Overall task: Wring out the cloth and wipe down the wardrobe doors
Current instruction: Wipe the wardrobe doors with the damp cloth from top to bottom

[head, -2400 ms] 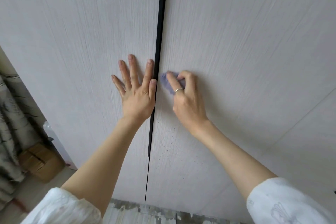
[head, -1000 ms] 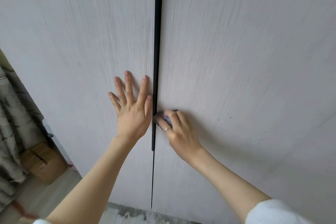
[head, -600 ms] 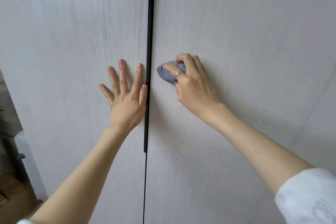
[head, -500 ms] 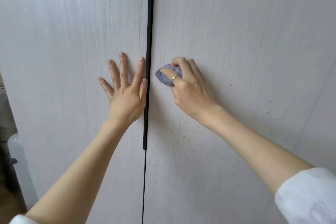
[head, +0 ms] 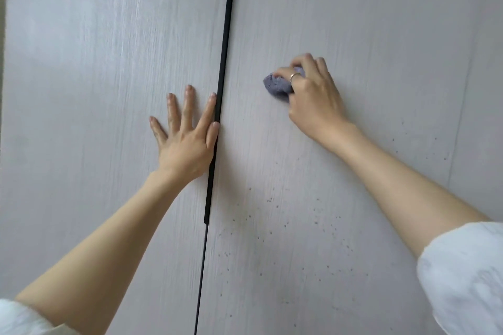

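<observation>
On the right door: the cloth (head: 276,86) is held as a small bunched ball, grey-purple in colour, and it is pressed against the right door (head: 353,35) of the wardrobe.
Right hand: the right hand (head: 313,98) is curled around the cloth; the fingers are bent over its top, and a ring (head: 293,76) is seen on one of them.
Cloth and hand: most of the cloth is covered by the fingers and palm; only its left end is seen, pushed out beyond the fingers towards the dark strip.
Left hand: the left hand (head: 187,130) is laid flat on the left door (head: 95,62) with fingers straight and spread; nothing is held by it.
Thumb side: the thumb of the left hand is placed just beside the black handle strip (head: 221,84), which runs down between the two doors.
Distance between hands: the hands are kept apart, with the strip between them; the cloth is near the strip but is not touching it.
Marks: many small dark specks (head: 285,226) are seen on the right door, below the cloth and under the right forearm.
Sleeves: a white sleeve (head: 462,280) is pushed up on the right arm; a part of another white sleeve is seen at the lower left corner.
</observation>
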The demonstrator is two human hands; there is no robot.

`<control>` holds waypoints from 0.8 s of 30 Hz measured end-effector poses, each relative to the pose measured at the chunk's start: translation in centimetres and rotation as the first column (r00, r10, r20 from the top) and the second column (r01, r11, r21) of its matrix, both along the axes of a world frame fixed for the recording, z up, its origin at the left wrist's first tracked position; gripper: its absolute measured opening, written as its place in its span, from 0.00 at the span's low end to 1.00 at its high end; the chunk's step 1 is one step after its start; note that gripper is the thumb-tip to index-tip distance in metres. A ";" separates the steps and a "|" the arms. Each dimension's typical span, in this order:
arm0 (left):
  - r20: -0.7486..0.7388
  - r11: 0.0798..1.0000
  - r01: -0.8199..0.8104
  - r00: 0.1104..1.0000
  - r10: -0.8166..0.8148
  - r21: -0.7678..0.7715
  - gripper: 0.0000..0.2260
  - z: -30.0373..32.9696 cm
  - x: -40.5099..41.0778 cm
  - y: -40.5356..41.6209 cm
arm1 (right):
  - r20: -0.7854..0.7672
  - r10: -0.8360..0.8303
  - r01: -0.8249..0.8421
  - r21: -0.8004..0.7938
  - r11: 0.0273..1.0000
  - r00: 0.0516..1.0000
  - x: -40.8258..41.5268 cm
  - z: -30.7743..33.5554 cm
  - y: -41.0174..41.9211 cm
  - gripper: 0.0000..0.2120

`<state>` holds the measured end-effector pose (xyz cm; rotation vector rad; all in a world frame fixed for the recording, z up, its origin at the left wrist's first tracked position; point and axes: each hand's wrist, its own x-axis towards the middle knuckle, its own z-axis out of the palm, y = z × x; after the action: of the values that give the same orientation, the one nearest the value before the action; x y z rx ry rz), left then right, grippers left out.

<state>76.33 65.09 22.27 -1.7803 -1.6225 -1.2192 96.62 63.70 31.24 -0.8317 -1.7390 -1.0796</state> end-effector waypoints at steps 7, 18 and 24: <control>-0.001 0.999 -0.005 1.000 0.005 -0.048 0.23 -0.9 0.1 -0.4 | 0.258 0.074 -0.068 -0.033 0.997 0.963 0.8 -9.5 -0.2 0.15; 0.131 0.995 0.054 0.991 -0.042 -0.088 0.23 -2.0 1.3 -0.7 | 0.059 -0.060 0.055 0.087 0.995 0.996 6.1 -1.4 -1.2 0.17; 0.133 0.993 0.061 0.990 -0.048 -0.097 0.23 -2.0 1.1 -0.8 | 0.327 0.020 -0.031 0.030 0.999 0.945 6.1 -9.0 -1.2 0.14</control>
<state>77.40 64.28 20.28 -1.8511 -1.7469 -1.3252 102.69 62.54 22.23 -0.6317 -1.9915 -1.2825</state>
